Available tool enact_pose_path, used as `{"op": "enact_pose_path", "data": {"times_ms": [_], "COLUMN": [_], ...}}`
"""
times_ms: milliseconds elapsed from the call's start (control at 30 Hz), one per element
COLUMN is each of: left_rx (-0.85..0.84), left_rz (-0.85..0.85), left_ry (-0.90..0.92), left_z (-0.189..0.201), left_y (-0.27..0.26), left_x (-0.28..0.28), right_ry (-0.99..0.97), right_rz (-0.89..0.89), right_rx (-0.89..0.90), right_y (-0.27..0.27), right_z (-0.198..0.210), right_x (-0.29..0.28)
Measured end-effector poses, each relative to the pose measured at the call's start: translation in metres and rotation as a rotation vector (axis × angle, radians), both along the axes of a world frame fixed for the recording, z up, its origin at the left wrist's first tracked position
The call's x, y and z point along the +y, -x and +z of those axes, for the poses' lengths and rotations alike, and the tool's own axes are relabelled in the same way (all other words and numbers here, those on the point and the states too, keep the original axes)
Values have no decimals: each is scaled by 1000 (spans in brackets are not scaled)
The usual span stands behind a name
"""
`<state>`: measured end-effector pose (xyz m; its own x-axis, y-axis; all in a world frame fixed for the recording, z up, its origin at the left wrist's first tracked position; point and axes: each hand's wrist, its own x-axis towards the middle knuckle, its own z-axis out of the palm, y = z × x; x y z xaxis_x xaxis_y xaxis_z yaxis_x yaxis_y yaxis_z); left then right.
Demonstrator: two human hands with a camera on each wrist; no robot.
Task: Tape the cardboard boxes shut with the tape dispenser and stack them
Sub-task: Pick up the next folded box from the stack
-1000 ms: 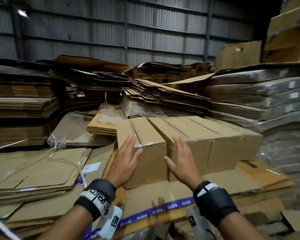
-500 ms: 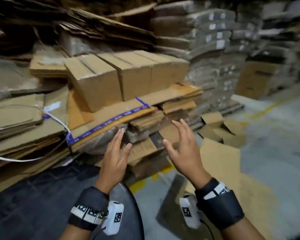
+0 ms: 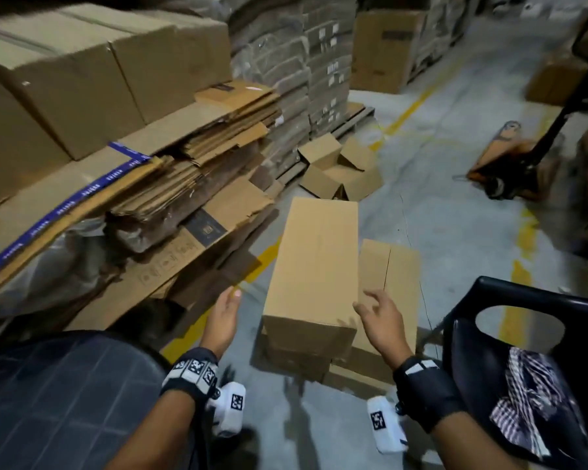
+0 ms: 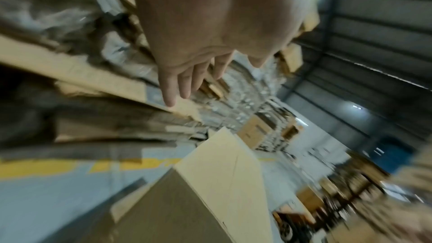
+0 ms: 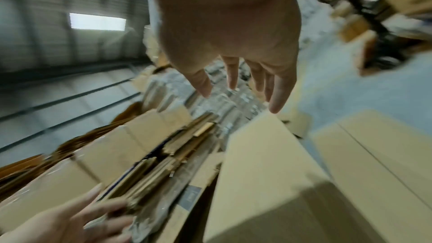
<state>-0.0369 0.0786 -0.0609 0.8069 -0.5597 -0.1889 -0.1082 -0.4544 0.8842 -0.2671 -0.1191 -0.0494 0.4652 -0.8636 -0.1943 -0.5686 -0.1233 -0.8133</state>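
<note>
Warehouse floor (image 3: 455, 212): both hands, left hand (image 3: 225, 313) and right hand (image 3: 381, 317), have left the stacked boxes (image 3: 82, 69) and now flank, empty and spread, an unstacked cardboard box (image 3: 314, 266); next pickup likely.

hands (image 3: 224, 315): 2 | floor boxes (image 3: 314, 262): 2 | chair (image 3: 523, 337): 1 | pallet jack (image 3: 513, 161): 1
</note>
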Motion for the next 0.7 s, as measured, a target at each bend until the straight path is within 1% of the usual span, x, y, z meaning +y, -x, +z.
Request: {"op": "enact_pose_path", "data": {"times_ms": [67, 100, 233, 267, 333, 400, 433, 467, 533, 567, 633, 700], "left_rx": [144, 174, 195, 250, 411, 499, 494, 464, 317, 223, 64, -4], "left_rz": [83, 100, 100, 116, 140, 113, 92, 72, 55, 60, 101, 150], "left_ry": [-12, -37, -90, -105, -152, -212, -231, -243, -233, -218, -185, -112], "left_z": [-22, -33, -70, -79, -97, -111, -117, -119, -122, -118, -105, -79], "left_y": [-14, -19, -34, -36, -38, -37, -36, -32, -27, -24, -19, -15], "left_x": [-21, -31, -71, -79, -93, -104, -109, -114, -126, -131, -140, -146], "right_ry": [-173, -250, -485, -526, -608, -721, -751, -739, -616, -554, -513, -487], "right_rz": [-54, -76, -121, -117, -88, -58, -67, -88, -176, -223, -313, -352], "right_rx": [12, 10, 22, 30, 36, -14, -41, -83, -141, -173, -211, -255], "right_y": [1, 0, -16, -22, -33, -43, -46, -47, -50, -51, -54, -56], "right_z": [-33, -51, -120, -135, -160, -185, -194, -201, -197, -185, -156, -129], "right_x": [-28, -41, -81, -87, -92, -93, -91, -90, -89, -89, -91, -90]}}
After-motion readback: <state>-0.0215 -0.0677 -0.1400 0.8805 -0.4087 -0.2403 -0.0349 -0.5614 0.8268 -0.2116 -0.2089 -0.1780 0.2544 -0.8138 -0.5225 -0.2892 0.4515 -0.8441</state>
